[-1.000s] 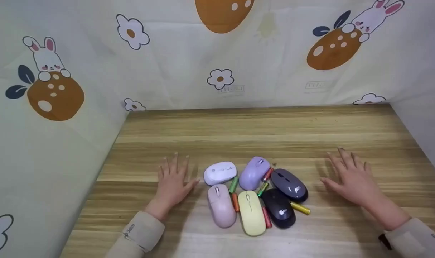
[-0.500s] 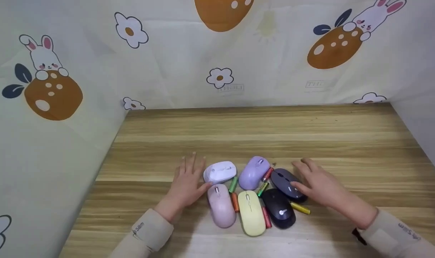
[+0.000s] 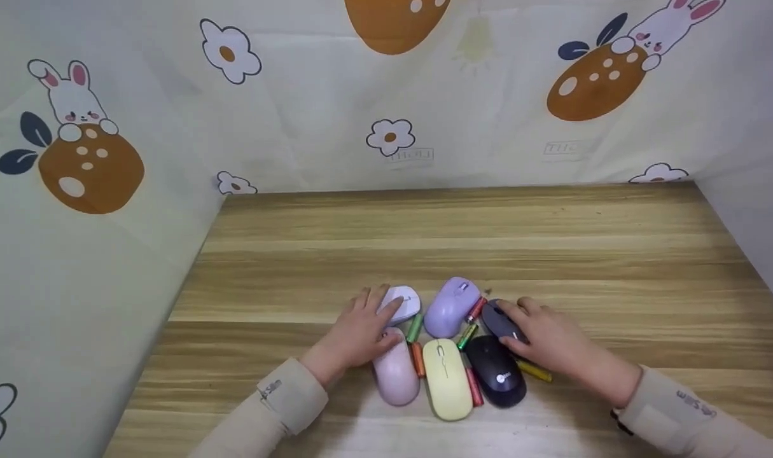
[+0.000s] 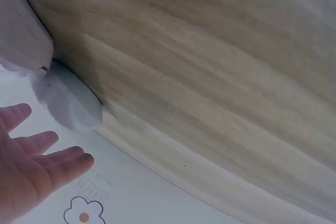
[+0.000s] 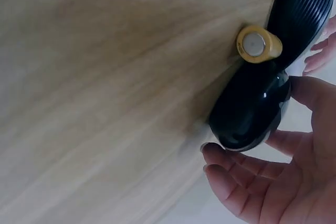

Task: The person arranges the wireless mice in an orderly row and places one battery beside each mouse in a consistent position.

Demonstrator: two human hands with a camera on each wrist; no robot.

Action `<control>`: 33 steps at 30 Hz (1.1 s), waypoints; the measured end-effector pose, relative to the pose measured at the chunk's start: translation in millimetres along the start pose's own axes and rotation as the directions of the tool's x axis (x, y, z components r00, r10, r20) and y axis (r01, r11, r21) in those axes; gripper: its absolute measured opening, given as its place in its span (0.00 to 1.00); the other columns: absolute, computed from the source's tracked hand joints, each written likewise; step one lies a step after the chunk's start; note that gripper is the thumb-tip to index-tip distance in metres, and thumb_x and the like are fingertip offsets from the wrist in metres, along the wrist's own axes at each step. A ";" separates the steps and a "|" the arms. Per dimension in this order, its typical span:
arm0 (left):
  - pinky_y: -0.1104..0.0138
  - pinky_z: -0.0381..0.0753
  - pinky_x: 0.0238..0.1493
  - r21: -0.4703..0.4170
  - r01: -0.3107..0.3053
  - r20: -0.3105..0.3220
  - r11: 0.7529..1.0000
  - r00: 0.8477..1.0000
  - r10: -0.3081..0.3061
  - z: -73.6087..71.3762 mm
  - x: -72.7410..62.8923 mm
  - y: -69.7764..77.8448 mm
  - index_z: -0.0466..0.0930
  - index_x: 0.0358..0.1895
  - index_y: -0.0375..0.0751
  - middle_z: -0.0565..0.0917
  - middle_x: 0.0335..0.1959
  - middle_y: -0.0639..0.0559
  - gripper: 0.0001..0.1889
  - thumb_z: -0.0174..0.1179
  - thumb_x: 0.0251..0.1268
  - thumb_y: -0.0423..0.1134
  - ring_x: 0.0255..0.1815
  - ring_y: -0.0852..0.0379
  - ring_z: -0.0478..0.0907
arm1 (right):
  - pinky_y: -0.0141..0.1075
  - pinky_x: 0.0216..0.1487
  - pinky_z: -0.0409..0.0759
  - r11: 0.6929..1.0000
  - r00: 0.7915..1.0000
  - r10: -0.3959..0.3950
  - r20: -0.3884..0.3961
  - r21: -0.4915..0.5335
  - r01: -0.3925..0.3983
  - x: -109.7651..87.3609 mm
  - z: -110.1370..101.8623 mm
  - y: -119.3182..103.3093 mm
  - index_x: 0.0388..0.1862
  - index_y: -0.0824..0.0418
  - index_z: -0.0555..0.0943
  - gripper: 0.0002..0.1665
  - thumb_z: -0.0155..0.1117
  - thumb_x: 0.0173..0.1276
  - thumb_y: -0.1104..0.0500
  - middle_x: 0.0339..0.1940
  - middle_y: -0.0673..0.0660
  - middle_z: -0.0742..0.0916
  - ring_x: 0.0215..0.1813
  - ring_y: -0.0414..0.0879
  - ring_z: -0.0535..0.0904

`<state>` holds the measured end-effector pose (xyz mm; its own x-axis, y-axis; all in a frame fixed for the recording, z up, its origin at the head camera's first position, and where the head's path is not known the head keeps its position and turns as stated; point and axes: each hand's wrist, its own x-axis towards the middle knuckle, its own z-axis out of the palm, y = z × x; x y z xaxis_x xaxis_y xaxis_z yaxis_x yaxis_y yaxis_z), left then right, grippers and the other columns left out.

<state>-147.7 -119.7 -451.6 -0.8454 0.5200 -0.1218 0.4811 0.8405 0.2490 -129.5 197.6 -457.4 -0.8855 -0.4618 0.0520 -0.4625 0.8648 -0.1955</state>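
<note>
So the left hand (image 3: 361, 327) is reaching over a glossy white plastic mouse (image 3: 411, 298), fingers spread loosely and not gripping anything. Its thumb is sitting over the front end of a pale pink rounded mouse (image 3: 396, 376); can't tell if it's actually touching. The right hand (image 3: 548, 337) is curving around a shiny dark grey oval mouse (image 3: 495, 318), thumb on the side by a glossy black mouse (image 3: 499, 375), but honestly I can't tell if it's gripping or just resting there.

All the mice are lying bunched up on the wood-grain surface (image 3: 335, 235). A lilac mouse (image 3: 451, 312) is sitting between the white and grey ones, and a pale yellow mouse (image 3: 448, 385) is lying between the pink and black ones. Small cylindrical batteries are filling the gaps: a green one (image 3: 415, 328), an orange one (image 3: 418, 360), a green-and-yellow one (image 3: 467, 336) and two red ones (image 3: 474, 386). A yellow battery (image 3: 534, 371) is poking out under the right hand. Behind it all, a cream bunny-print cloth (image 3: 297, 102) is hanging.
</note>
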 end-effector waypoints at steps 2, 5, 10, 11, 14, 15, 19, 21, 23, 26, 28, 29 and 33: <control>0.43 0.55 0.64 0.015 0.003 0.015 1.000 1.000 -0.004 1.1 0.2 -0.1 0.59 0.68 0.46 0.54 0.70 0.38 0.31 0.48 0.65 0.54 0.68 0.32 0.51 | 0.46 0.29 0.78 1.000 1.000 -0.006 -0.007 -0.008 0.006 1.1 1.4 -1.4 0.61 0.60 0.70 0.34 0.61 0.59 0.45 0.46 0.65 0.78 0.35 0.56 0.78; 0.43 0.55 0.64 0.033 0.002 0.020 0.999 1.000 -0.002 2.8 1.4 0.1 0.60 0.68 0.46 0.55 0.70 0.39 0.29 0.46 0.66 0.53 0.68 0.32 0.52 | 0.46 0.28 0.78 1.000 1.000 -0.014 -0.007 -0.021 0.014 2.8 2.1 -2.9 0.61 0.60 0.71 0.34 0.61 0.59 0.45 0.46 0.66 0.78 0.35 0.56 0.78; 0.43 0.61 0.61 0.076 -0.027 -0.030 0.997 0.999 0.029 8.4 3.9 -1.0 0.62 0.67 0.45 0.59 0.68 0.38 0.27 0.45 0.66 0.51 0.65 0.32 0.57 | 0.45 0.26 0.77 0.999 1.000 -0.022 -0.001 -0.038 0.022 5.6 3.0 -3.9 0.59 0.60 0.72 0.32 0.61 0.59 0.45 0.44 0.65 0.78 0.33 0.54 0.77; 0.43 0.62 0.60 0.086 -0.034 -0.044 0.996 0.998 0.038 9.5 4.3 -1.1 0.63 0.66 0.45 0.60 0.67 0.38 0.27 0.45 0.66 0.51 0.64 0.32 0.58 | 0.44 0.26 0.76 0.999 1.000 -0.018 0.002 -0.040 0.018 6.0 3.3 -3.9 0.59 0.60 0.72 0.32 0.61 0.59 0.45 0.44 0.65 0.78 0.33 0.53 0.77; 0.43 0.64 0.58 0.108 -0.050 -0.077 0.993 0.995 0.058 12.3 5.7 -1.0 0.65 0.65 0.46 0.62 0.66 0.37 0.26 0.45 0.66 0.49 0.62 0.31 0.61 | 0.44 0.24 0.75 0.999 1.000 -0.013 0.004 -0.049 0.013 6.5 3.6 -4.1 0.58 0.58 0.73 0.31 0.61 0.58 0.45 0.42 0.65 0.78 0.31 0.52 0.76; 0.43 0.64 0.58 0.108 -0.050 -0.077 0.993 0.995 0.058 12.4 6.0 -0.4 0.65 0.65 0.47 0.62 0.66 0.37 0.25 0.45 0.66 0.49 0.62 0.31 0.61 | 0.44 0.24 0.76 0.999 1.000 -0.009 0.009 -0.051 0.009 6.5 3.9 -4.0 0.58 0.58 0.73 0.31 0.61 0.58 0.45 0.42 0.65 0.78 0.31 0.53 0.76; 0.43 0.64 0.59 0.105 -0.046 -0.069 0.993 0.996 0.053 12.7 7.2 1.4 0.65 0.65 0.49 0.62 0.66 0.37 0.25 0.44 0.66 0.49 0.62 0.31 0.60 | 0.47 0.24 0.77 0.998 1.000 -0.018 0.015 -0.056 0.018 6.8 3.8 -4.5 0.58 0.54 0.74 0.29 0.61 0.58 0.46 0.42 0.67 0.78 0.31 0.55 0.77; 0.44 0.63 0.59 0.105 -0.041 -0.064 0.994 0.997 0.048 12.9 7.4 2.3 0.65 0.65 0.49 0.62 0.66 0.37 0.24 0.44 0.66 0.49 0.63 0.31 0.60 | 0.47 0.25 0.77 0.998 1.000 -0.022 0.020 -0.058 0.023 6.7 3.6 -4.8 0.58 0.53 0.74 0.28 0.61 0.59 0.47 0.42 0.68 0.78 0.31 0.56 0.77; 0.44 0.63 0.60 0.107 -0.040 -0.064 0.993 0.997 0.047 13.0 7.5 2.7 0.65 0.65 0.50 0.61 0.67 0.37 0.24 0.44 0.67 0.49 0.63 0.31 0.59 | 0.47 0.25 0.77 0.998 1.000 -0.019 0.023 -0.060 0.021 6.8 2.9 -5.1 0.58 0.52 0.74 0.28 0.61 0.59 0.47 0.42 0.69 0.78 0.31 0.56 0.77; 0.44 0.62 0.60 0.098 -0.041 -0.062 0.994 0.997 0.047 13.0 7.2 3.4 0.64 0.66 0.49 0.60 0.67 0.37 0.24 0.42 0.67 0.49 0.64 0.31 0.58 | 0.47 0.26 0.78 0.998 0.999 0.001 0.035 -0.055 0.001 6.6 2.2 -5.2 0.58 0.53 0.74 0.28 0.61 0.59 0.47 0.42 0.69 0.77 0.31 0.56 0.77; 0.44 0.61 0.61 0.090 -0.041 -0.061 0.995 0.997 0.047 13.7 6.8 3.0 0.64 0.66 0.49 0.60 0.67 0.37 0.24 0.42 0.67 0.49 0.64 0.31 0.57 | 0.47 0.25 0.78 0.999 0.999 0.019 0.042 -0.042 -0.017 7.2 2.2 -4.9 0.58 0.54 0.74 0.28 0.60 0.59 0.47 0.41 0.69 0.77 0.31 0.56 0.77; 0.43 0.61 0.61 0.085 -0.041 -0.061 0.996 0.997 0.046 14.0 6.5 2.8 0.64 0.66 0.49 0.60 0.67 0.37 0.25 0.42 0.68 0.49 0.64 0.30 0.57 | 0.47 0.26 0.78 0.999 0.999 0.027 0.046 -0.034 -0.026 7.8 2.3 -4.5 0.59 0.55 0.74 0.29 0.60 0.59 0.47 0.40 0.69 0.77 0.30 0.56 0.77; 0.44 0.61 0.61 0.079 -0.041 -0.071 0.996 0.996 0.046 15.7 5.3 0.7 0.64 0.66 0.49 0.60 0.67 0.36 0.25 0.42 0.68 0.48 0.65 0.30 0.57 | 0.46 0.24 0.77 0.998 0.997 0.054 0.047 -0.026 -0.053 12.8 1.6 0.9 0.59 0.58 0.73 0.30 0.60 0.59 0.47 0.38 0.70 0.77 0.28 0.55 0.77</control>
<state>-148.2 -114.0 -467.1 -0.8366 0.5462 -0.0416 0.5318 0.8281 0.1772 -141.1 192.2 -458.5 -0.9062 -0.4227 -0.0050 -0.4156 0.8930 -0.1729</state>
